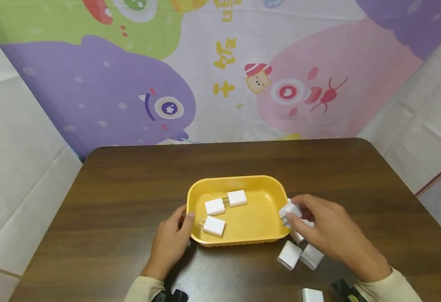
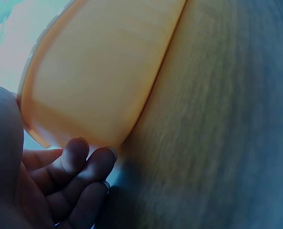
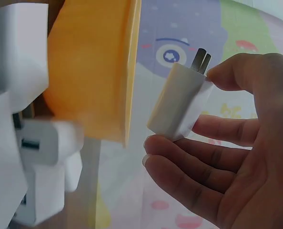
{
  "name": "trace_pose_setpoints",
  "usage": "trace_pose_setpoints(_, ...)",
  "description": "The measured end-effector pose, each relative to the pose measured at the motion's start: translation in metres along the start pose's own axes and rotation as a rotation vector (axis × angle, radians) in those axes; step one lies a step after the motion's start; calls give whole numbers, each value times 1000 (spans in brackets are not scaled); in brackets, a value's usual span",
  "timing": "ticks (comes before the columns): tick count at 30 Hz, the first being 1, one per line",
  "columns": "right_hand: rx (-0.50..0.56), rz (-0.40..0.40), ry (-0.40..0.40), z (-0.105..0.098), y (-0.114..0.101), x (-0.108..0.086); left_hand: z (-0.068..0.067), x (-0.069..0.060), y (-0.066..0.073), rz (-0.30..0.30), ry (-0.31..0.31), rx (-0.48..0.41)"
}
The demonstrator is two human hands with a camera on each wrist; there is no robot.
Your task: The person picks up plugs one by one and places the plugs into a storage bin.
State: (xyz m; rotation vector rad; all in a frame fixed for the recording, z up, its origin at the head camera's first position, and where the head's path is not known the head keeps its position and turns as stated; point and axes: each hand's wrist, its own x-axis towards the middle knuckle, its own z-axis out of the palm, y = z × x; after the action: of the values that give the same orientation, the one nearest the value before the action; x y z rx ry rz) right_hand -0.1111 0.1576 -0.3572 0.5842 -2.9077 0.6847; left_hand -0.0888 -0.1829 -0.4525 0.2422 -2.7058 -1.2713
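You appear to be in the middle of loading the tray [image 1: 258,220]: your right hand [image 1: 330,233] pinches a charger [image 3: 177,102] between thumb and fingers, and in the head view it sits at the tray's right rim, right of centre in the frame. Whether it is already over the rim or just outside it, I cannot tell. Your left hand [image 1: 170,241] grips the tray's left end, thumb at the rim and fingers bent against the outer wall. Your hands are well apart, one at each end.

The next move seems to call for bringing the charger inward past the rim and letting go over the bare right part of the floor, while your left hand steadies the tray.

The charger is a white block with smooth faces; the right wrist view shows two flat metal prongs [image 3: 199,60] at its upper end, beside your thumb. Three similar blocks [image 1: 214,226] lie in the tray's left half, two nearly end to end with prongs between them. More loose ones [image 1: 289,255] lie on the table [image 1: 130,188] below your right hand, with another [image 1: 312,295] at the bottom edge.
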Motion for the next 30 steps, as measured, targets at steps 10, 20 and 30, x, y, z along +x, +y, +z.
trace_pose_setpoints(10,-41,-81,-30,6,-11,18,1,0,0,0,-1,4)
trace_pose_setpoints(20,-191,-277,-110,7,-25,46,0,0,1,-2,-2,5)
trace_pose_setpoints(30,-240,-393,-295,10,-38,73,-1,0,1,-3,-6,9)
